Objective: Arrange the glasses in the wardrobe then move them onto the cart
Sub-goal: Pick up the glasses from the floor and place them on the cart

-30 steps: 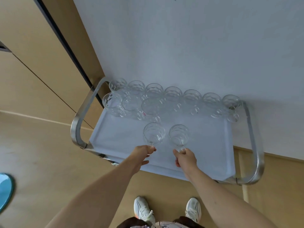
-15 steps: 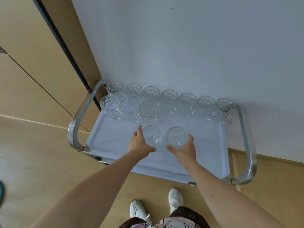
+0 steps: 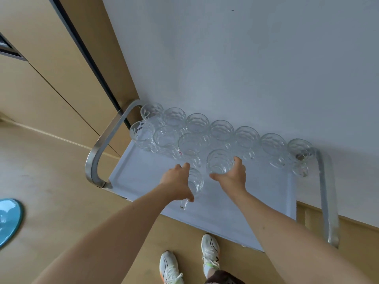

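Clear glass [image 3: 194, 182] half hidden behind gripping left hand [image 3: 177, 184]; another glass [image 3: 219, 161] in right hand's [image 3: 232, 179] grasp.

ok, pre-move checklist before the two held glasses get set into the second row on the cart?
1. Left hand grips its clear faceted glass mug: ok.
2. Right hand grips its clear faceted glass mug: ok.
3. Free spot in the second row, right of the third mug: ok, bare white tray there.
4. Back row of seven clear mugs upright along the grey wall: ok.
5. Held mugs clear of each other: ok, a gap shows.
6. Left mug's handle orientation: cannot tell, hand covers it.
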